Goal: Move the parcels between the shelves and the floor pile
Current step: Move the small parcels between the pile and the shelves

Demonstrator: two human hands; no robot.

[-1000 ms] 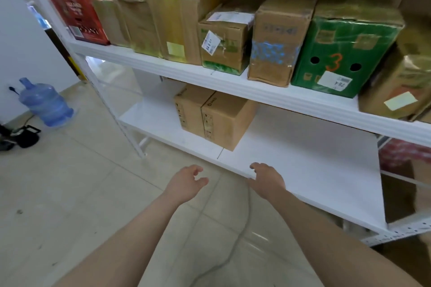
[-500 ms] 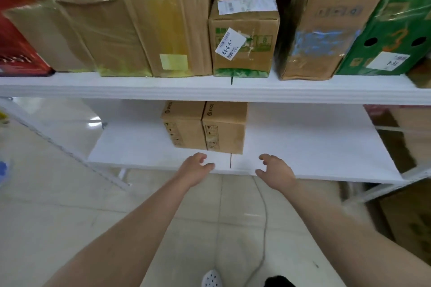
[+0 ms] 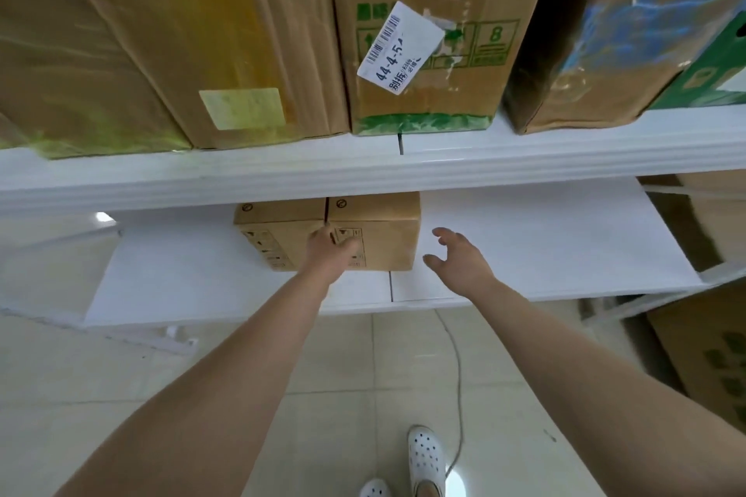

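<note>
Two small brown cardboard parcels stand side by side on the white lower shelf (image 3: pixel 565 254): a left parcel (image 3: pixel 270 230) and a right parcel (image 3: pixel 387 234). My left hand (image 3: pixel 331 250) rests against the front of the pair at the seam between them, fingers loosely bent, gripping nothing. My right hand (image 3: pixel 460 254) hovers open just right of the right parcel, fingers spread, not touching it. The upper shelf (image 3: pixel 363 169) carries a row of larger parcels, among them a box with a slanted white label (image 3: pixel 424 52).
Large tape-wrapped cartons (image 3: pixel 161 32) fill the upper shelf's left; a blue-marked box (image 3: pixel 629 44) and a green box (image 3: pixel 718 69) stand at its right. More cartons (image 3: pixel 710 351) sit on the floor at right. A cable (image 3: pixel 458 367) runs over the tiles by my white shoes (image 3: pixel 424 460).
I have moved closer to the shelves and both hands have reached in over the lower shelf. The left hand now touches the small parcels; the right has come alongside them.
</note>
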